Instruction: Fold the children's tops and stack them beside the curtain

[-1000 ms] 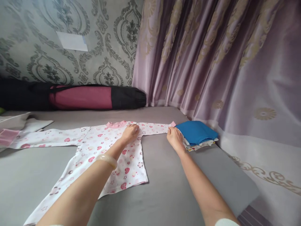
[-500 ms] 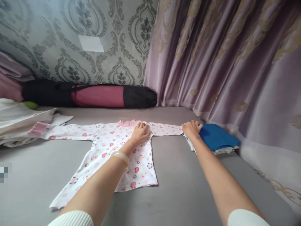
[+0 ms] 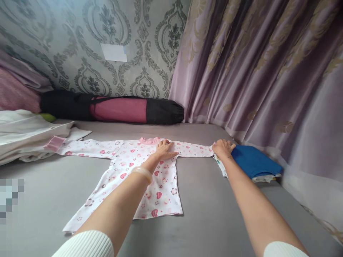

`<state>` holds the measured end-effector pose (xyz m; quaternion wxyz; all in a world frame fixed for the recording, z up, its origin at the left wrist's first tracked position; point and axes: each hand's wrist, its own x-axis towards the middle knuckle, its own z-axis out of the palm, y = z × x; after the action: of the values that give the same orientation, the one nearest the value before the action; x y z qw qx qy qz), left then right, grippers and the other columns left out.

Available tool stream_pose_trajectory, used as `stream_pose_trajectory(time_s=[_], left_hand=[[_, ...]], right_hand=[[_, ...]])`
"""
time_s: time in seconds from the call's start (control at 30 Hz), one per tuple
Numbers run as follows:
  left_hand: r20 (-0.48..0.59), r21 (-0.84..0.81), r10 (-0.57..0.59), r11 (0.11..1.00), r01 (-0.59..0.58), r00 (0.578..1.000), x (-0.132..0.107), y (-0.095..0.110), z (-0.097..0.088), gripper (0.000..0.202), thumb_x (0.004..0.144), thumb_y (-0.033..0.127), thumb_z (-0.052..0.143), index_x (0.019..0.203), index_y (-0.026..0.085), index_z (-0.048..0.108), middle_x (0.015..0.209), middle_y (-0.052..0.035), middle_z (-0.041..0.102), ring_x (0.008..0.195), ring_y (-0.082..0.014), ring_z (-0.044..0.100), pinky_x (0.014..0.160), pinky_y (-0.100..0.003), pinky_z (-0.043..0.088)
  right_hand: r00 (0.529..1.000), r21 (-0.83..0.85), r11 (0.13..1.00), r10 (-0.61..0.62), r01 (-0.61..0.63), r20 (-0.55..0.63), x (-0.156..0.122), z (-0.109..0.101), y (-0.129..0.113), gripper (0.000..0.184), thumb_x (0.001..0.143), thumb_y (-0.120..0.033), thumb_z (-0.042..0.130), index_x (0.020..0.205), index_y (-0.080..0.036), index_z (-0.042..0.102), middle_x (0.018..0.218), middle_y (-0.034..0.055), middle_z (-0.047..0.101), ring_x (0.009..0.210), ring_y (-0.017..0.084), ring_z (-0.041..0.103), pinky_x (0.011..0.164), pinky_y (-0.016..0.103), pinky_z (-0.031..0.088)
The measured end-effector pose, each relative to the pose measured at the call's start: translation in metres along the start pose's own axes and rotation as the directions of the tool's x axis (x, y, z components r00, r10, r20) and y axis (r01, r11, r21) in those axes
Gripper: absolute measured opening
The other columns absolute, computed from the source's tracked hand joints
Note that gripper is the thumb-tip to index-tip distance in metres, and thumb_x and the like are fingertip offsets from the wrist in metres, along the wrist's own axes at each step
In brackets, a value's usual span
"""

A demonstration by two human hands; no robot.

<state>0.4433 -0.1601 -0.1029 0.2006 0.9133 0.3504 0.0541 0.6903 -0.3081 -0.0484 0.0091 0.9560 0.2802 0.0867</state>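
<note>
A child's white long-sleeved shirt with pink hearts and flowers lies spread flat, its pink collar facing away from me. My left hand rests on its right shoulder, palm down, thumb and fingers apart. At the end of the right sleeve, my right hand has its fingers closed on the cuff, mostly hiding it. The left sleeve stretches out to a pink cuff. Just beyond my right hand is a folded stack with a blue garment on top and white cloth underneath.
The shirt lies on a grey sheet. Pale crumpled clothes are piled at the left. A long black and pink bag lies against the patterned wall. Purple curtains hang along the right side.
The view has shifted slightly, so everything appears a little farther right. Both hands keep their places on the shirt, the left at the shoulder and the right at the cuff.
</note>
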Motion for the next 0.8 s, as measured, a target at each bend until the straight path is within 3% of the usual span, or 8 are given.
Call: stream_pose_trajectory(time_s=[0.17,0.3,0.37,0.47,0.57,0.67,0.8], left_hand=[[0.057,0.003,-0.029,1.0,0.029,0.998,0.007,-0.001,-0.004,0.079,0.071,0.071,0.057,0.139,0.034,0.043,0.142,-0.0108,0.039,0.131,-0.0378,0.033,0.107,-0.052,0.028],[0.084,0.016,-0.032,0.999,0.031,0.996,0.01,0.001,-0.009,0.085,0.066,0.072,0.061,0.139,0.033,0.045,0.141,-0.0126,0.04,0.132,-0.0392,0.032,0.107,-0.052,0.029],[0.104,0.032,-0.032,0.999,0.029,0.994,0.011,0.002,-0.013,0.088,0.064,0.072,0.062,0.139,0.031,0.045,0.141,-0.0141,0.04,0.132,-0.04,0.032,0.106,-0.052,0.03],[0.137,0.052,-0.041,0.998,0.034,0.99,0.012,0.005,-0.017,0.092,0.061,0.074,0.062,0.14,0.03,0.045,0.14,-0.016,0.04,0.132,-0.0423,0.032,0.105,-0.054,0.031],[0.159,0.06,-0.04,0.998,0.03,0.987,0.014,0.006,-0.02,0.096,0.059,0.077,0.063,0.141,0.031,0.044,0.141,-0.0167,0.039,0.132,-0.0442,0.031,0.103,-0.055,0.031],[0.167,0.071,-0.027,0.997,0.015,0.986,0.016,0.005,-0.021,0.098,0.057,0.078,0.064,0.141,0.03,0.045,0.141,-0.0171,0.039,0.132,-0.0449,0.032,0.102,-0.055,0.032],[0.149,0.061,0.013,0.998,-0.022,0.989,0.017,0.003,-0.021,0.097,0.058,0.076,0.064,0.141,0.03,0.045,0.14,-0.0168,0.041,0.13,-0.0448,0.034,0.102,-0.055,0.032]], right_hand=[[1.0,0.28,0.96,0.001,0.005,-0.022,-0.002,-0.022,-0.003,0.033,0.087,-0.03,0.05,0.105,-0.012,0.07,0.109,0.0195,0.068,0.109,0.032,0.06,0.087,0.042,0.044],[0.997,0.516,0.857,0.053,-0.013,-0.063,0.001,-0.039,-0.003,0.023,0.081,-0.028,0.054,0.086,-0.014,0.072,0.083,0.0143,0.071,0.091,0.029,0.067,0.078,0.035,0.05],[0.995,0.697,0.716,0.083,-0.026,-0.048,0.002,-0.044,-0.005,0.019,0.08,-0.026,0.055,0.077,-0.014,0.069,0.066,0.0088,0.067,0.075,0.024,0.067,0.07,0.032,0.052],[0.991,0.944,0.316,0.119,-0.1,0.065,0.0,-0.054,-0.01,0.015,0.08,-0.022,0.053,0.075,-0.015,0.065,0.052,0.0005,0.059,0.054,0.016,0.061,0.055,0.027,0.053],[0.983,0.987,-0.013,0.089,-0.159,0.159,-0.003,-0.066,-0.018,0.01,0.082,-0.02,0.053,0.078,-0.016,0.061,0.051,-0.0014,0.059,0.05,0.014,0.06,0.051,0.024,0.053],[0.979,0.969,-0.153,0.04,-0.192,0.2,-0.007,-0.078,-0.027,0.011,0.084,-0.019,0.051,0.081,-0.015,0.06,0.056,0.0003,0.063,0.054,0.014,0.063,0.053,0.026,0.055],[0.972,0.946,-0.224,-0.027,-0.235,0.235,-0.015,-0.092,-0.044,0.011,0.086,-0.021,0.05,0.084,-0.015,0.059,0.059,0.0006,0.064,0.055,0.015,0.063,0.055,0.027,0.055]])
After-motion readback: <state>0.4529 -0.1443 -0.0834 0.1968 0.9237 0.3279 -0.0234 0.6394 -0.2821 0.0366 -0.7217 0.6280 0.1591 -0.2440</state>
